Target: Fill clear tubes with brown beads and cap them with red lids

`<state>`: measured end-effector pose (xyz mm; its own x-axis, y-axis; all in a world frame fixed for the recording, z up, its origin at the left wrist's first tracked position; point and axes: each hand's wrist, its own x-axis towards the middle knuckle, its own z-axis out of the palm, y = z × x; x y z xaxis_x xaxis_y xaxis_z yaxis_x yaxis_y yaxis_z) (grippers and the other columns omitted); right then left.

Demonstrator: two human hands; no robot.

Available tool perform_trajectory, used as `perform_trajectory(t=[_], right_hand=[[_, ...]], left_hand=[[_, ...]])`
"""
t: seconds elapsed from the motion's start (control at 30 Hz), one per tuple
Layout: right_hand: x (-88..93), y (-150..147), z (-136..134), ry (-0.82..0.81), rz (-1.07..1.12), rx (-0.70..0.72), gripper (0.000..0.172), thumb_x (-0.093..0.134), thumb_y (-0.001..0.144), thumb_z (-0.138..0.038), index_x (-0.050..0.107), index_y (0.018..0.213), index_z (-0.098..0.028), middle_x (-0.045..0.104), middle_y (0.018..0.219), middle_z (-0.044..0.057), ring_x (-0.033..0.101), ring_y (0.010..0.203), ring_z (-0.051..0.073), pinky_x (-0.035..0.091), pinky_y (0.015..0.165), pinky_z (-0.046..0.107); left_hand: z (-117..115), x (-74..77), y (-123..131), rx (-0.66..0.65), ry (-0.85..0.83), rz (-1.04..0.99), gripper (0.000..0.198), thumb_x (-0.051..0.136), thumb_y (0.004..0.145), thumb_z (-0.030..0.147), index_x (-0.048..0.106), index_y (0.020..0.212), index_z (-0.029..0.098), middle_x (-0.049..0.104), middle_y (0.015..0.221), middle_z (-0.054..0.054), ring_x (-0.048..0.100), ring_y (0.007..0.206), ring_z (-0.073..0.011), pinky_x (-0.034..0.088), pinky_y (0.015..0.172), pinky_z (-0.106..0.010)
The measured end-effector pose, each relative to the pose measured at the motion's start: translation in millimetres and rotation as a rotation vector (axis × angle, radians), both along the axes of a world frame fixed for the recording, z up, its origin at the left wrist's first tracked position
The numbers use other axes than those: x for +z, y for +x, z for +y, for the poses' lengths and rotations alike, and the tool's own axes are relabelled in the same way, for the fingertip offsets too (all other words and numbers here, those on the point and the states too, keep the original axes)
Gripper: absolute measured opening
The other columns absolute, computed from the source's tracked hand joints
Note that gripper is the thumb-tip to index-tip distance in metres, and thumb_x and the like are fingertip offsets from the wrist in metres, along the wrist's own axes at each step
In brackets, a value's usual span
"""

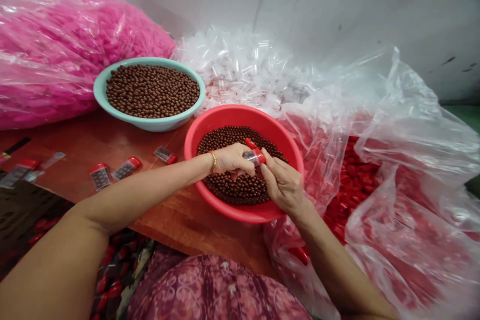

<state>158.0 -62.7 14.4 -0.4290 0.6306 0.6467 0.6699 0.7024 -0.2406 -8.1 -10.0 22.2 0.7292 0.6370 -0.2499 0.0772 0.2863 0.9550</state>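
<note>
Over the red basin (245, 214) of brown balls (234, 195), my left hand (236, 158) is closed round a small clear container (252, 157) with dark balls inside. A red cap (258, 155) sits on the container's right end, and a red flap sticks up from it. Fingers of my right hand (282, 180) pinch the cap from the right. Part of the container is hidden by my fingers. Several similar filled containers with red caps, one of them a container (100, 177) at the left, lie on the table.
A pale blue basin (150, 122) of brown balls stands behind, beside a large bag of pink pieces (75, 50). Clear empty containers (243, 70) are heaped by the wall. Open plastic bags at right hold red caps (350, 185). Capped containers (112, 270) lie below the table edge.
</note>
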Motion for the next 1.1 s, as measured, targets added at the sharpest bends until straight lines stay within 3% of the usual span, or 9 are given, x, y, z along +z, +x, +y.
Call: perform_trajectory(t=[0.17,0.37,0.53,0.63,0.7,0.77,0.87,0.97,1.1], right_hand=[[4.1,5.9,6.0,0.095,-0.163,-0.056,0.035,0.043,0.090,-0.018,0.058,0.121,-0.007,0.066,0.070,0.009,0.061,0.061,0.016,0.052,0.057,0.027],[-6.8,-2.4,-3.6,-0.007,-0.016,-0.008,0.036,0.041,0.092,-0.017,0.056,0.122,-0.006,0.063,0.069,0.008,0.059,0.060,0.014,0.051,0.056,0.025],[-2.1,5.1,-5.5,-0.150,0.115,-0.021,0.033,0.039,0.092,-0.023,0.063,0.113,-0.013,0.059,0.063,0.003,0.057,0.057,0.012,0.049,0.056,0.024],[7.8,8.2,10.4,-0.202,0.219,-0.026,0.036,0.041,0.091,-0.031,0.059,0.119,-0.017,0.065,0.091,0.009,0.062,0.077,0.015,0.052,0.070,0.029],[13.4,7.8,23.5,-0.249,0.203,0.084,0.043,0.040,0.091,-0.038,0.054,0.126,-0.019,0.061,0.113,0.012,0.062,0.092,0.018,0.052,0.078,0.033],[17.5,7.5,33.1,-0.309,0.142,0.191,0.043,0.036,0.091,-0.042,0.056,0.123,-0.020,0.063,0.114,0.010,0.062,0.095,0.018,0.052,0.080,0.034],[20.9,10.4,35.2,-0.236,0.108,0.113,0.035,0.040,0.090,-0.040,0.064,0.105,-0.019,0.070,0.091,0.006,0.065,0.082,0.017,0.052,0.076,0.031],[19.0,13.9,23.8,-0.067,0.030,-0.001,0.026,0.046,0.088,-0.034,0.065,0.096,-0.018,0.070,0.081,0.007,0.065,0.074,0.017,0.052,0.071,0.029],[6.4,7.9,-1.1,0.024,-0.121,-0.029,0.050,0.050,0.084,-0.045,0.052,0.120,-0.011,0.067,0.102,0.016,0.065,0.091,0.024,0.053,0.078,0.036]], left_hand=[[-0.8,1.1,6.8,0.049,-0.004,0.039,0.010,0.052,0.052,0.013,0.044,0.053,0.016,0.041,0.035,0.008,0.034,0.032,-0.0049,0.034,0.031,-0.016],[-3.5,2.8,7.0,0.050,0.097,0.291,0.006,0.049,0.053,0.013,0.045,0.054,0.017,0.042,0.037,0.007,0.038,0.035,-0.0073,0.032,0.034,-0.018],[-6.3,9.5,3.0,0.076,0.502,0.438,0.010,0.055,0.054,0.021,0.046,0.055,0.017,0.046,0.048,0.005,0.040,0.046,-0.0081,0.028,0.042,-0.019],[-12.3,14.9,5.6,-0.003,0.631,0.473,0.013,0.056,0.056,0.025,0.046,0.055,0.017,0.042,0.050,0.005,0.039,0.048,-0.0087,0.027,0.044,-0.021],[-17.7,18.2,7.7,-0.066,0.684,0.487,0.014,0.057,0.057,0.025,0.046,0.056,0.017,0.041,0.050,0.005,0.038,0.047,-0.0088,0.027,0.046,-0.022],[-22.9,20.1,8.0,-0.074,0.709,0.499,0.014,0.059,0.057,0.025,0.047,0.059,0.017,0.042,0.050,0.005,0.038,0.047,-0.0089,0.027,0.047,-0.022],[-29.4,18.2,4.3,0.002,0.621,0.434,0.022,0.065,0.061,0.032,0.049,0.064,0.017,0.047,0.055,0.005,0.042,0.051,-0.0091,0.030,0.049,-0.021],[-35.2,10.5,1.4,0.119,0.327,0.235,0.029,0.056,0.075,0.045,0.047,0.075,0.017,0.050,0.058,0.004,0.044,0.048,-0.0081,0.034,0.047,-0.020],[-46.9,0.7,7.1,0.289,0.112,0.067,0.027,0.040,0.087,0.043,0.043,0.081,0.017,0.050,0.063,0.004,0.046,0.051,-0.0076,0.039,0.049,-0.019]])
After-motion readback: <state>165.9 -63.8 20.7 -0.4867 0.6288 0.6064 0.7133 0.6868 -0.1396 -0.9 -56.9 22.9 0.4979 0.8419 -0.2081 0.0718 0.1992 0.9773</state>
